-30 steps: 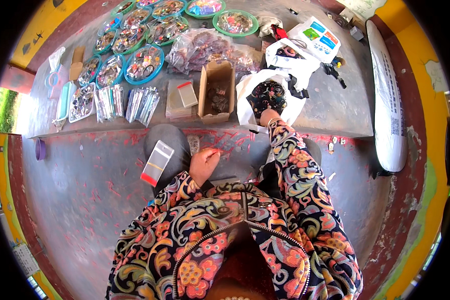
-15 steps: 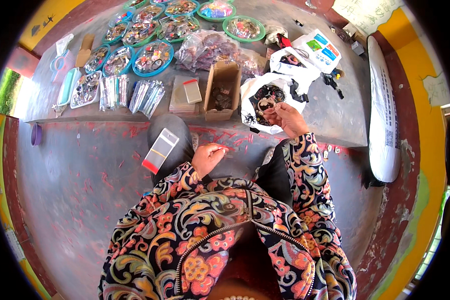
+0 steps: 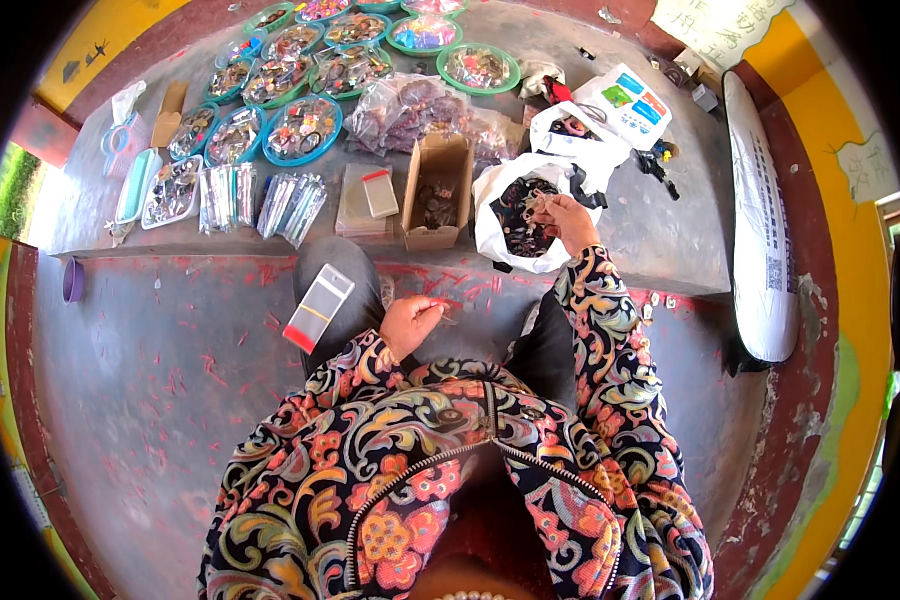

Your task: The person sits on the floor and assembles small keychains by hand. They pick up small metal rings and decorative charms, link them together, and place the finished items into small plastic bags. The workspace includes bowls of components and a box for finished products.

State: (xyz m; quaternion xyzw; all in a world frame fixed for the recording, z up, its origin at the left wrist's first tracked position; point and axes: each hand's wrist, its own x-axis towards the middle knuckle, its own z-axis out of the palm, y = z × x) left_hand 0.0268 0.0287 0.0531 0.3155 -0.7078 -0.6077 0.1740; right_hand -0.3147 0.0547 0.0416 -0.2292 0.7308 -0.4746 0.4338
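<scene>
In front of my right knee, my right hand (image 3: pixel 570 224) is at the mouth of an open white plastic bag (image 3: pixel 488 225) full of small dark trinkets. Its fingertips are pinched on a small pale trinket (image 3: pixel 541 205) whose exact kind is unclear. My left hand (image 3: pixel 411 326) is low over my lap, fingers closed on a clear plastic bag (image 3: pixel 448 318) with a red edge, mostly hidden. On my left thigh lies a bundle of clear plastic bags (image 3: pixel 319 308) with a red strip and a yellow band around it.
On the raised ledge stand an open cardboard box (image 3: pixel 411 215), a stack of clear bags (image 3: pixel 355 205), packs of pens (image 3: pixel 292 208), round trinket basins (image 3: pixel 303 130) and bulky clear bags (image 3: pixel 410 105). A second white bag (image 3: pixel 610 150) sits behind. A long silvery package (image 3: pixel 760 220) leans at right.
My right hand has moved slightly up and left, deeper over the white bag. A black spider-shaped trinket no longer shows at the bag's near rim. My left hand has barely moved.
</scene>
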